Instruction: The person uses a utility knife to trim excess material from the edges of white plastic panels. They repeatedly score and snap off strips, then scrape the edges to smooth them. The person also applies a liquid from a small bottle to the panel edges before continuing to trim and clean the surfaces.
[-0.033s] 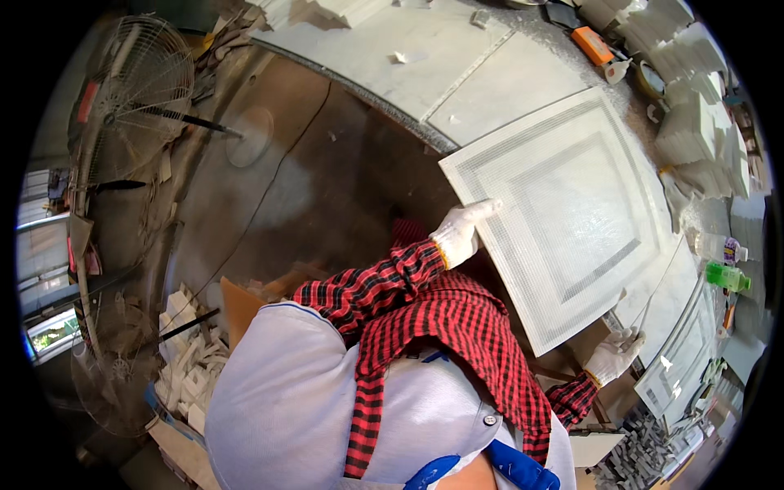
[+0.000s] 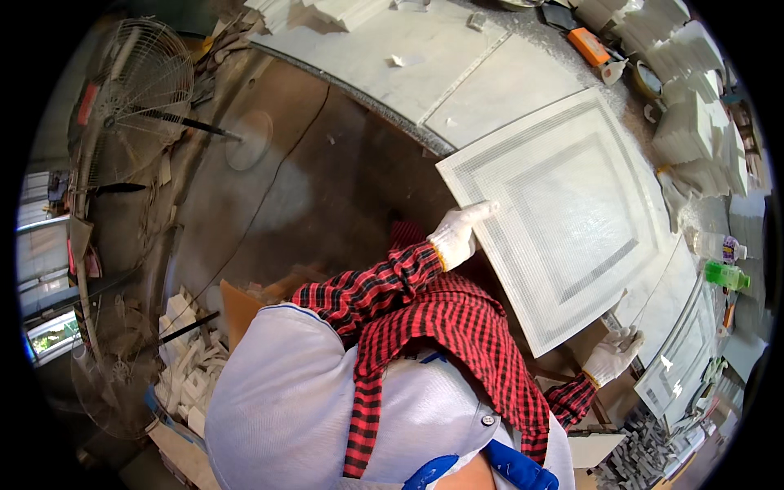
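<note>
A large square white panel [image 2: 563, 212] with a mesh-like surface and nested square borders lies tilted at the edge of a long pale workbench [image 2: 457, 73]. My left hand [image 2: 461, 233], in a white glove, grips the panel's near left edge. At the panel's lower right edge, my right hand [image 2: 612, 353], also gloved, holds on from below. Both red-and-black checked sleeves reach up from my body at the bottom of the view.
A standing fan [image 2: 139, 90] is at the far left on a dusty concrete floor [image 2: 269, 196]. Stacks of white tiles [image 2: 694, 106], an orange tool [image 2: 588, 45] and a green bottle [image 2: 725, 274] sit at the right. White tile scraps [image 2: 192, 359] are piled at the lower left.
</note>
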